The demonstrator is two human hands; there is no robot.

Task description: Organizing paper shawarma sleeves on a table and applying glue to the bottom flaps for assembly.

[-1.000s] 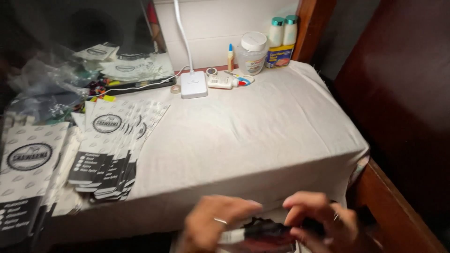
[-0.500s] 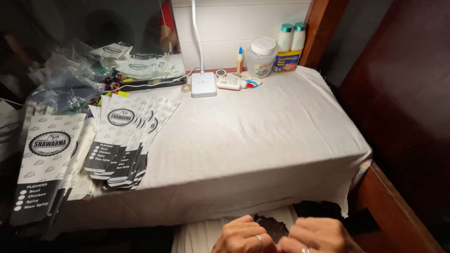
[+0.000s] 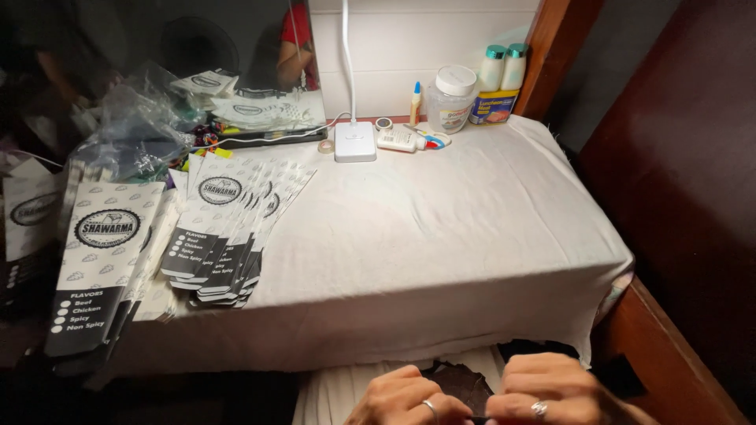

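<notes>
My left hand (image 3: 405,397) and my right hand (image 3: 547,389) are at the bottom edge of the head view, below the front of a table draped in white cloth (image 3: 441,228). Both pinch a small dark flat piece (image 3: 463,386) held between them over my lap; what it is cannot be made out. Each hand wears a ring. On the table's left side lie fanned stacks of flat white-and-black printed paper sleeves (image 3: 228,228), with a longer stack (image 3: 102,267) further left.
A white lamp base (image 3: 355,142) with a thin stem stands at the back, beside a glue tube (image 3: 398,140), a plastic jar (image 3: 453,98), two small bottles (image 3: 504,67) and crumpled clear bags (image 3: 134,134). A wooden frame (image 3: 669,346) borders the right side.
The view has risen and steadied, showing more of the table's back. My hands have sunk lower in the frame and drawn closer together around the dark piece.
</notes>
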